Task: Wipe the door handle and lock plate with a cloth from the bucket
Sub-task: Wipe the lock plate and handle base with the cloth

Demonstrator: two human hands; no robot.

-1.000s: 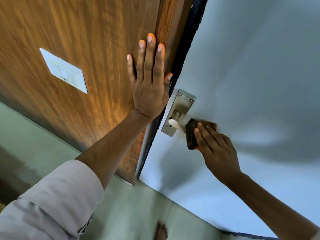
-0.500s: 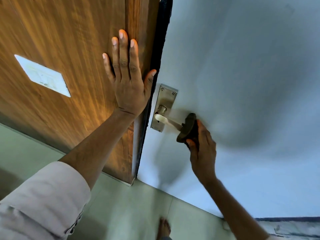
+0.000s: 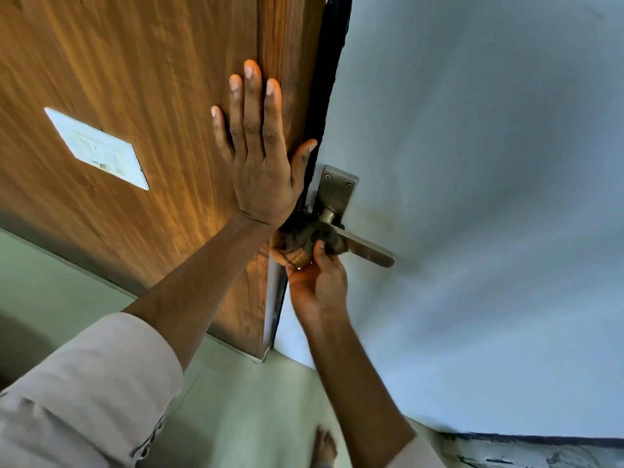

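My right hand (image 3: pixel 317 285) grips the dark crumpled cloth (image 3: pixel 304 239) at the base of the metal handle (image 3: pixel 368 249), under the lock plate (image 3: pixel 336 194). My left hand (image 3: pixel 260 163) lies flat, fingers spread, on the wooden panel (image 3: pixel 141 79) beside the pale blue door (image 3: pixel 489 197).

Handle, lock plate, cloth.
Steel lever handle (image 3: pixel 369 252) juts right from upright screwed lock plate (image 3: pixel 334 194); dark brown cloth (image 3: pixel 305 239) bunched around the lever's base.
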